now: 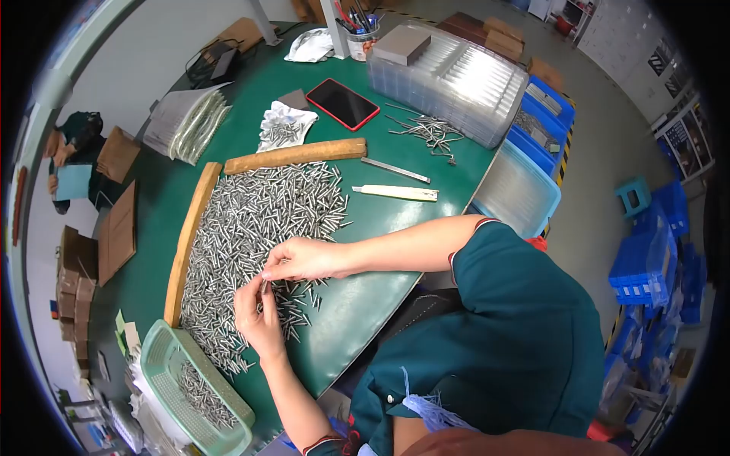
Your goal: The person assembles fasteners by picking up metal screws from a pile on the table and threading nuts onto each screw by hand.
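Fingertips of both hands meet over a large spread of small metal pins on the green table. My right hand comes in from the right, thumb and fingers pinched together. Just below it, my left hand is raised with its fingers pinched at the same spot. Whatever lies between the fingertips is too small and hidden to name. Wooden strips edge the pins at the back, and another wooden strip lines their left side. At the lower left, a pale green basket holds more pins.
Beyond the pins lie a white wrapper with pins, a red-edged phone, a yellow cutter, a metal rod and bent metal pieces. Clear plastic boxes stand at the back. Another person is at the far left.
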The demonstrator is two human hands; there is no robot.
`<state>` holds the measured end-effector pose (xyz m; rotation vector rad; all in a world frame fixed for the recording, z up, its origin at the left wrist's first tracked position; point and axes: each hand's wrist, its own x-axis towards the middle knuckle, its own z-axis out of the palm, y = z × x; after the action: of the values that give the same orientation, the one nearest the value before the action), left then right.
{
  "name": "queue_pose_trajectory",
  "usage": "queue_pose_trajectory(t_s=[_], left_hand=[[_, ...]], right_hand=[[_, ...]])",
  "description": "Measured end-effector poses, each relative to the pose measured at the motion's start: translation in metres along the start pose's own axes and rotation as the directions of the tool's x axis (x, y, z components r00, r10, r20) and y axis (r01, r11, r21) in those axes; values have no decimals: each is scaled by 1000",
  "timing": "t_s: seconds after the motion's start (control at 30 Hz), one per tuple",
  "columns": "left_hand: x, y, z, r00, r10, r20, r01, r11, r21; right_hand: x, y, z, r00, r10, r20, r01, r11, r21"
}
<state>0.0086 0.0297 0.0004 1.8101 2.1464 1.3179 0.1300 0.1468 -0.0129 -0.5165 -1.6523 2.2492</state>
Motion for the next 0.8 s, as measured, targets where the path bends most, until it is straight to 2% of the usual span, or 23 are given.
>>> queue_pose_trajectory(t_s=[0.03, 0.07, 0.17, 0.2, 0.3, 0.37, 0.43, 0.5, 0.57, 0.63, 0.8], left_hand=[[-1, 0, 1, 1000, 14, 1, -14, 1000, 7], [-1, -1, 2, 1000, 30, 3, -30, 999, 13], [0, 1, 1, 999, 46, 6, -46, 998, 51], [1, 0, 1, 1000, 30, 8, -31, 998, 51], [-1, -8, 2, 998, -54, 43, 52, 998, 39], [1, -3, 0, 986, -154, 55, 157, 987, -42], [1, -6, -1, 954, -282, 99, 296, 938, -181], [1, -9, -2, 873, -443, 201, 487, 794, -364], [0, -14, -1, 869, -442, 223, 484, 663, -572], [0, -17, -1, 858, -456, 237, 487, 575, -657], [1, -14, -6, 834, -473, 282, 534, 570, -624]], right_hand=[[2, 3, 0, 998, -64, -11, 64, 998, -21], [1, 4, -2, 999, -37, -16, 36, 999, -30], [8, 15, -5, 993, -111, -35, 106, 988, -110], [5, 9, -5, 995, -85, -50, 75, 982, -176], [4, 5, -9, 974, -223, -29, 196, 903, -382], [5, 6, -10, 970, -245, -7, 232, 926, -297], [2, -4, -7, 985, -171, -2, 165, 950, -265], [4, 1, -6, 985, -172, 5, 168, 956, -242], [2, -2, -2, 994, -102, -24, 90, 950, -298], [3, 0, -4, 986, -164, -25, 147, 932, -332], [-2, -9, 0, 994, -104, -42, 73, 885, -459]])
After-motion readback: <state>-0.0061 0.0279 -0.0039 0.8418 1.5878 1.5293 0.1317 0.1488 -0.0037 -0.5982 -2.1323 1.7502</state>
